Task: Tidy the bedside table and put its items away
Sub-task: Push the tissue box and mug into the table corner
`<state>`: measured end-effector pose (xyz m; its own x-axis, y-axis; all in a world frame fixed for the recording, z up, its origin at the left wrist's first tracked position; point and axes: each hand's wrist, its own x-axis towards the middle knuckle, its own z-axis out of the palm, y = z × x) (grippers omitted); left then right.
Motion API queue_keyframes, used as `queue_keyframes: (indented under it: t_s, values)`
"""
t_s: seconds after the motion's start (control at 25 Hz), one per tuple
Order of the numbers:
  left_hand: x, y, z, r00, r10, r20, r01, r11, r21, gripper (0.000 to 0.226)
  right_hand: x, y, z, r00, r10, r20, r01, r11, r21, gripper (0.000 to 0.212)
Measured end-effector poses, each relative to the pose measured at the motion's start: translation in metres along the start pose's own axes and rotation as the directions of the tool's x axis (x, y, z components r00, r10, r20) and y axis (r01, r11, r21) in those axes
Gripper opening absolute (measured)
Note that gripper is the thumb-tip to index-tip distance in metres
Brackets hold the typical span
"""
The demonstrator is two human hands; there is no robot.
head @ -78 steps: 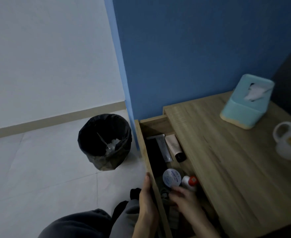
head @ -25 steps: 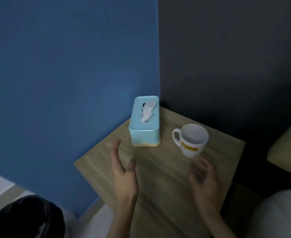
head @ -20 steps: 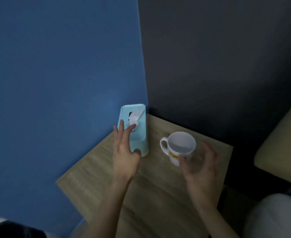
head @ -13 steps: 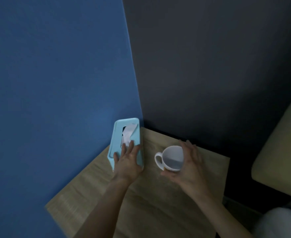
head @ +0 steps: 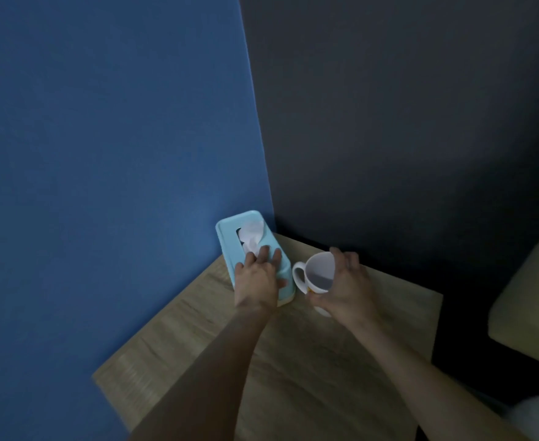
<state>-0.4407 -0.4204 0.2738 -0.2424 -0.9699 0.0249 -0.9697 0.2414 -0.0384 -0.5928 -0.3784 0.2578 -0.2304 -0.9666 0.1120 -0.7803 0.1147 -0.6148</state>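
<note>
A light blue tissue box [head: 230, 232] with a white tissue sticking out stands at the back of the wooden bedside table [head: 309, 361], against the blue wall. My left hand [head: 257, 280] lies on the box's near end, fingers over the top and thumb round its right side. A white mug [head: 315, 275] with a yellow label stands just right of the box, handle pointing left. My right hand [head: 346, 288] grips the mug from its right side, fingers over the rim and thumb under its near side.
The blue wall [head: 102, 186] meets a dark grey wall [head: 404, 138] in the corner behind the table. A pale cushioned edge [head: 532, 297], perhaps the bed, lies to the right. A dark gap runs between it and the table.
The drawer seen earlier is out of view. Both hands reached forward; the left took the tissue box and pushed it toward the blue wall, the right closed round the mug.
</note>
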Motion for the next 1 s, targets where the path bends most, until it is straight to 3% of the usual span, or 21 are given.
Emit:
queue_keyframes:
  t_s: [0.12,0.32,0.68,1.0]
  values:
    - [0.007,0.000,-0.004,0.999,-0.019,0.035,0.019,1.000,0.013,0.067,0.008,0.000,0.001,1.000,-0.003,-0.009,0.003,1.000,-0.014,0.095]
    - [0.021,-0.014,-0.017,0.969,0.073,0.237,-0.043,0.991,-0.130,0.076,0.018,0.001,0.003,1.000,0.005,-0.004,-0.005,1.000,-0.030,0.096]
    - [0.039,-0.005,-0.018,0.971,0.059,0.234,-0.024,0.988,-0.151,0.075,0.030,0.003,0.002,0.999,0.027,-0.023,-0.028,0.999,-0.041,0.095]
    - [0.020,0.017,-0.011,0.989,-0.035,0.144,0.058,0.986,-0.156,0.062,0.009,0.005,-0.001,0.997,0.017,-0.069,-0.022,0.997,-0.074,0.096]
